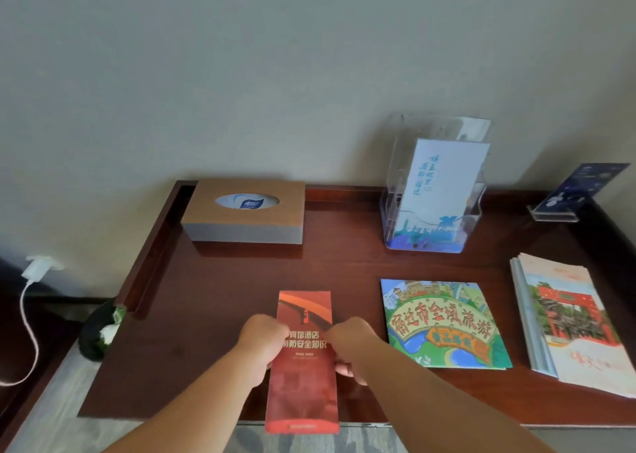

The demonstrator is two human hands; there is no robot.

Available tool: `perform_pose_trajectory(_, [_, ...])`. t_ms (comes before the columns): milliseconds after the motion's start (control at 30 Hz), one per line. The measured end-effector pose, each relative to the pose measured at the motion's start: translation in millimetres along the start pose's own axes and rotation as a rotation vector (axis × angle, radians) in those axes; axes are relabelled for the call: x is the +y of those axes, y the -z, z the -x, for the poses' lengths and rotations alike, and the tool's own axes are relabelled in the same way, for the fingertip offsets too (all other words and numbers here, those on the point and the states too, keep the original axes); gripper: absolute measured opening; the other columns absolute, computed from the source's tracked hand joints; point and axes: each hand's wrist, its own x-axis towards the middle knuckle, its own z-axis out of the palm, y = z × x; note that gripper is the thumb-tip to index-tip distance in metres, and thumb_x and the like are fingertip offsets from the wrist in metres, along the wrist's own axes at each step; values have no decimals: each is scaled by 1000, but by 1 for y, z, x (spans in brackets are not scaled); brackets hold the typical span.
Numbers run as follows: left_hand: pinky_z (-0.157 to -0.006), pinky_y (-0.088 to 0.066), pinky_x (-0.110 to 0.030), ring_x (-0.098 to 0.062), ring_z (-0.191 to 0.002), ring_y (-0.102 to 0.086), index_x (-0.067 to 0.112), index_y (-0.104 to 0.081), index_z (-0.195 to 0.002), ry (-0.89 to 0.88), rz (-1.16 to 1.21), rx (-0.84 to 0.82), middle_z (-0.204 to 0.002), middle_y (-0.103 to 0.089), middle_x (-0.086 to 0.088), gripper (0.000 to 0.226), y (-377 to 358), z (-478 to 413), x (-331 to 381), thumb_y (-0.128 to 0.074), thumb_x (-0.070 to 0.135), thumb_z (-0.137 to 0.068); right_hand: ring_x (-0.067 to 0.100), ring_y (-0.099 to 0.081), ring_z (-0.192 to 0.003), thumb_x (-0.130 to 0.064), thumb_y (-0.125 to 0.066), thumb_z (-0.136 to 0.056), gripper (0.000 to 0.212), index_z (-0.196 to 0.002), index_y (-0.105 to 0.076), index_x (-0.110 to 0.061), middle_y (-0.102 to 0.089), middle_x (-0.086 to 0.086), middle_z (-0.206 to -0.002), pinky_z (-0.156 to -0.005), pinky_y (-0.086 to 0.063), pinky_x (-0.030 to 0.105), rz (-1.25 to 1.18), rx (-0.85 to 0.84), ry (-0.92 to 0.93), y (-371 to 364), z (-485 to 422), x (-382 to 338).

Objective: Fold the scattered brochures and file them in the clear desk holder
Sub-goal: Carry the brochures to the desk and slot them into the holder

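Far left, off the table, a white charger plug trails its cable, beside a small black object that I cannot identify. At the back of the dark red-brown wooden table sits a wood-topped tissue box; its blue oval logo is too blurred to read. At the front centre, the left grip and the right grip, both bare hands with fingers curled, pinch opposite long edges of the narrow red folded brochure. It reads "宾馆酒店" and "消防安全知识", with the first characters partly covered. Its lower end hangs past the table's near edge, so I judge that a loosened pinch could drop it to the floor, and such a light edge hold could let the panels spring open. Further right and well back stands the clear acrylic desk holder, already holding a pale blue-and-white brochure with vertical blue script that seems to read "项王故里 酒都宿迁". I cannot tell which pocket it sits in. The holder looks light, so a hard push might tip it, or the red brochure might snag the one inside. In front lies a square cartoon-map brochure titled "宿迁市全域旅游". Next is a stack of pale brochures picturing a red gate, its red lettering unreadable. Behind that is a dark blue card in a clear stand, also illegible.
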Motion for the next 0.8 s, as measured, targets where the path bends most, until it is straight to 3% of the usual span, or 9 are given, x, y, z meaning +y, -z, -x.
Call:
perform_pose_trajectory(100, [-65, -45, -35, -31, -76, -65, 0, -67, -85, -78, -30, -52, -90, -71, -24, 14, -8, 9, 19, -53, 0, -85, 19, -57, -69, -7, -55, -88, 11, -82, -59, -13, -57, 3, -75, -61, -50, 27, 24, 68, 149, 20, -5, 1])
perform_pose_trajectory(267, [-73, -48, -40, -29, -80, -64, 6, -67, -85, -357, -61, -25, -91, -70, -19, 11, -39, 17, 88, -58, 13, -88, 18, -53, -57, -14, -63, -87, 24, -65, -55, -18, -56, -1, -62, -57, -45, 29, 56, 243, 442, 93, 0, -38])
perform_pose_trajectory(400, [-71, -48, -44, -32, -83, -63, 12, -63, -85, -567, -19, 55, -88, -67, -13, 6, -83, 30, 168, -59, 14, -88, 26, -62, -74, -15, -64, -88, 19, -71, -58, -21, -63, 3, -74, -76, -55, 41, 73, 342, 664, 176, 11, -85])
perform_pose_trajectory(500, [-74, -51, -45, -30, -84, -64, 15, -62, -85, -684, 21, 90, -88, -68, -10, 7, -118, 40, 225, -58, 16, -90, 35, -65, -82, -12, -63, -88, 9, -81, -63, -17, -68, 11, -83, -81, -54, 49, 39, 411, 810, 238, 15, -118])
perform_pose_trajectory(567, [-81, -54, -47, -23, -87, -66, 21, -63, -84, -745, 39, 110, -89, -70, -2, 10, -133, 46, 251, -56, 19, -91, 26, -67, -76, -13, -61, -89, 10, -84, -63, -22, -69, 4, -78, -73, -55, 43, 21, 451, 880, 267, 16, -133])
perform_pose_trajectory(667, [-81, -56, -47, -20, -84, -67, 20, -62, -85, -814, 26, 151, -86, -70, 1, 12, -158, 50, 279, -53, 20, -93, 7, -58, -56, -17, -57, -91, 19, -77, -58, -29, -63, -10, -64, -55, -45, 29, 13, 539, 956, 301, 14, -142])
perform_pose_trajectory(800, [-79, -53, -51, -30, -82, -64, 12, -60, -85, -833, -2, 195, -85, -69, -9, 12, -178, 43, 285, -53, 16, -94, 17, -62, -74, -17, -54, -94, 12, -86, -60, -25, -65, -9, -77, -67, -51, 34, 52, 548, 954, 314, -2, -138])
